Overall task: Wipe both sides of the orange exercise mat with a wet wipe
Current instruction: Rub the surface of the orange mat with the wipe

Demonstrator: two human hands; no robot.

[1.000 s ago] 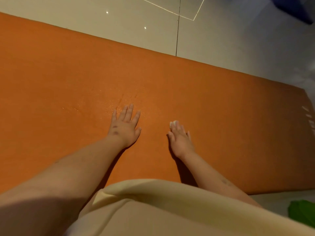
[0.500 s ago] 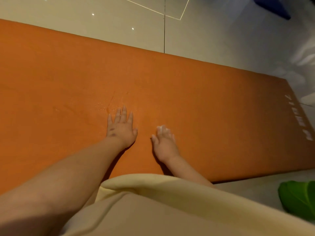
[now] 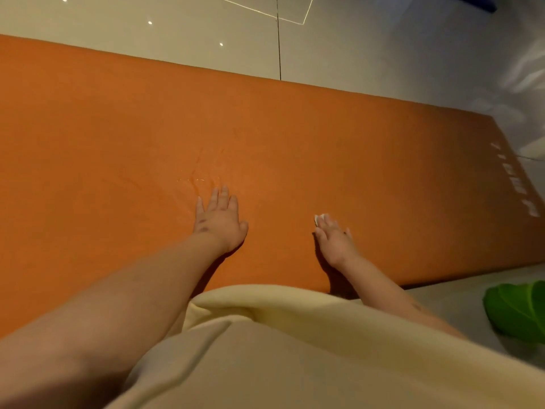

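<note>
Head view, orange mat [image 3: 295, 137] flat on glossy tiled floor [image 3: 147, 45]

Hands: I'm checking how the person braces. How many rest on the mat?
2. The left hand lies flat near the middle of the mat; the right hand, beside it, presses a white wipe under its fingertips. None seems hidden.

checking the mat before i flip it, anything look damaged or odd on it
The flat orange exercise mat shows faint creases and a wet glint just beyond the left hand; likely wipe moisture, not damage.
</note>
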